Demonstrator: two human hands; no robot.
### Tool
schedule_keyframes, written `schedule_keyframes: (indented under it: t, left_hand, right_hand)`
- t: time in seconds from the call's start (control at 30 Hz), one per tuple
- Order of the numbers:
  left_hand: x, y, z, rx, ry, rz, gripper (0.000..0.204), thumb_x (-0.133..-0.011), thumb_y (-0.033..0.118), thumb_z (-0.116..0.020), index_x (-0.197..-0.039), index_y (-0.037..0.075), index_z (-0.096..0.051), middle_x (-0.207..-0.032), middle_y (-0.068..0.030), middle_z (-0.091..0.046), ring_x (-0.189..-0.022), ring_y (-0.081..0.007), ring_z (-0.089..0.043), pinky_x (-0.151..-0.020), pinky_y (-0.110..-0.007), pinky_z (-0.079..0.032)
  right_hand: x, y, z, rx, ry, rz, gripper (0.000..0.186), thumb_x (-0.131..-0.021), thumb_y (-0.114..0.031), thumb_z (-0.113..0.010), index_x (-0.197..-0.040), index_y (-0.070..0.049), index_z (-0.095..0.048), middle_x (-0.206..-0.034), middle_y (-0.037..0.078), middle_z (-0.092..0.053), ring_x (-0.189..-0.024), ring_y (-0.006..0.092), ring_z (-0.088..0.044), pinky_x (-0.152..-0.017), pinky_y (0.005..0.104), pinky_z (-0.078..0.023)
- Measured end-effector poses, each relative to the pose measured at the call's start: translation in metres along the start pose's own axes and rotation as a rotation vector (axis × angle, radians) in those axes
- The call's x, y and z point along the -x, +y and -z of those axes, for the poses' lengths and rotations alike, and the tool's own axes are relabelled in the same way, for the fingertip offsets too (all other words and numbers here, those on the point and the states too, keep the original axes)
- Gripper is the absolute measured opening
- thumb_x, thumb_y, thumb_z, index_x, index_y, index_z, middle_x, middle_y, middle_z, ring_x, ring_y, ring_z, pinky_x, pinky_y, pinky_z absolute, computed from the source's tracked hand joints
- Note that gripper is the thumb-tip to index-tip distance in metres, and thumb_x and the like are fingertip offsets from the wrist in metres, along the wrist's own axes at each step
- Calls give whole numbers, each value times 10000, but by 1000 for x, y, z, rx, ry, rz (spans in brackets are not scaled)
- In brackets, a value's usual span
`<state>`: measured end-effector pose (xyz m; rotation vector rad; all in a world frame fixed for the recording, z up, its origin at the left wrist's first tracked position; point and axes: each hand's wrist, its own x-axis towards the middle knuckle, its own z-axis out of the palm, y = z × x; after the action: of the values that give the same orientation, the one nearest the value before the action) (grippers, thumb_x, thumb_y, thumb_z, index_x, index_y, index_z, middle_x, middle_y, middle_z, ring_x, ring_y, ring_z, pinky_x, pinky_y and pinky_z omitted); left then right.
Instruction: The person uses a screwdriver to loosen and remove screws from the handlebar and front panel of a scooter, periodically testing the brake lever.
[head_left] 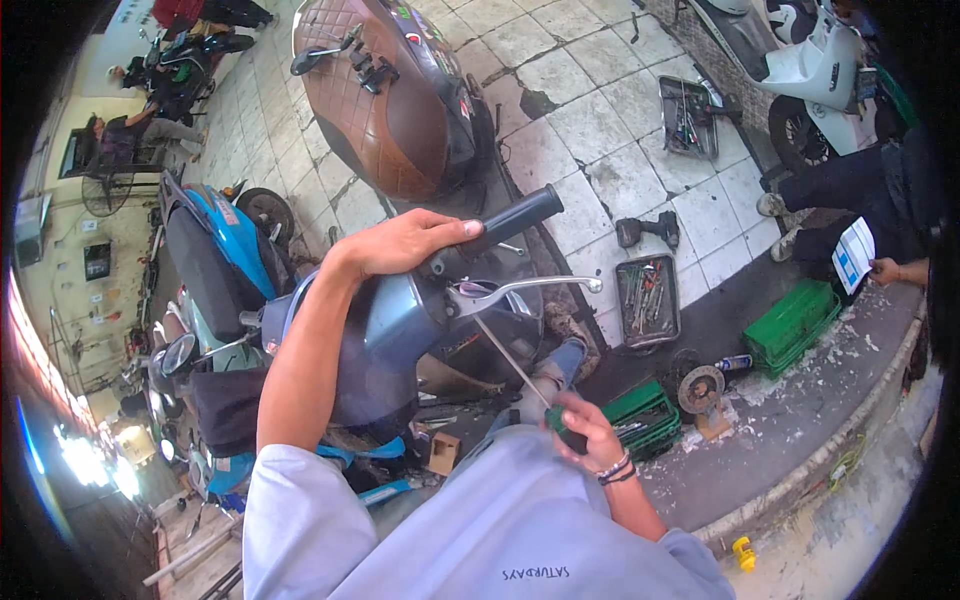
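My right hand [585, 433] wraps the green-handled screwdriver [520, 372], its shaft running up-left from my fingers toward the silver brake lever's [525, 288] base. My left hand [405, 243] lies over the black grip [520, 212]; I can't tell how its hidden fingers close. I'd keep the shaft aligned, pressing before twisting. Dark lettering marks my shirt [450, 520], below.

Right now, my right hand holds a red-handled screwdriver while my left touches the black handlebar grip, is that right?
Not quite: the head view shows the screwdriver's handle is green, not red. Your right hand holds it, while your left hand touches the black handlebar grip.
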<state>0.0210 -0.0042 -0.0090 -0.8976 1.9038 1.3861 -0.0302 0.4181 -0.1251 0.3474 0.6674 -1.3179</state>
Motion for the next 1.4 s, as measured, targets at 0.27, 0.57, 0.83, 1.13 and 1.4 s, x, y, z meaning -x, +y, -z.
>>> schedule_keyframes:
  t: [0.27, 0.57, 0.83, 1.13, 1.4]
  left_hand:
    - [0, 2, 0, -4, 28, 16, 723, -1103, 620, -562, -1395, -25, -707, -1242, -95, -758, -1149, -176, -651, -1047, -341, -497]
    - [-3, -5, 4, -87, 10, 37, 767, -1038, 667, -642, -1356, -26, -724, -1207, -105, -749, -1168, -187, -644, -1040, -336, -484]
    - [0, 3, 2, -95, 41, 32, 800, -1029, 700, -626, -1368, -18, -726, -1227, -132, -751, -1185, -221, -655, -1056, -354, -487]
    - [1, 1, 3, -123, 49, 21, 834, -1027, 730, -599, -1395, -9, -716, -1267, -160, -752, -1214, -254, -663, -1076, -377, -488]
    - [4, 4, 1, -131, 53, -2, 849, -1044, 737, -561, -1450, 2, -682, -1325, -177, -749, -1257, -278, -667, -1099, -392, -488]
  right_hand:
    - [-2, 34, 20, 738, 356, 601, 354, -915, -120, -867, -1200, 35, -725, -1035, 112, -765, -896, 175, -726, -673, 329, -565]
    - [-6, 2, 16, 365, 155, 194, 293, -1021, -200, -738, -1182, 43, -704, -865, 127, -734, -625, 138, -646, -479, 262, -417]
    - [7, 13, -13, 1188, 377, 898, 321, -895, -25, -837, -1182, 72, -733, -936, 139, -748, -783, 198, -740, -663, 346, -561]
    - [0, -1, 3, 122, 21, 81, 311, -967, -90, -764, -1231, 61, -699, -915, 127, -725, -568, 85, -522, -474, 260, -377]
    - [5, 17, -16, 901, 302, 628, 385, -904, -35, -832, -1260, 60, -721, -941, 146, -720, -771, 193, -672, -708, 326, -543]
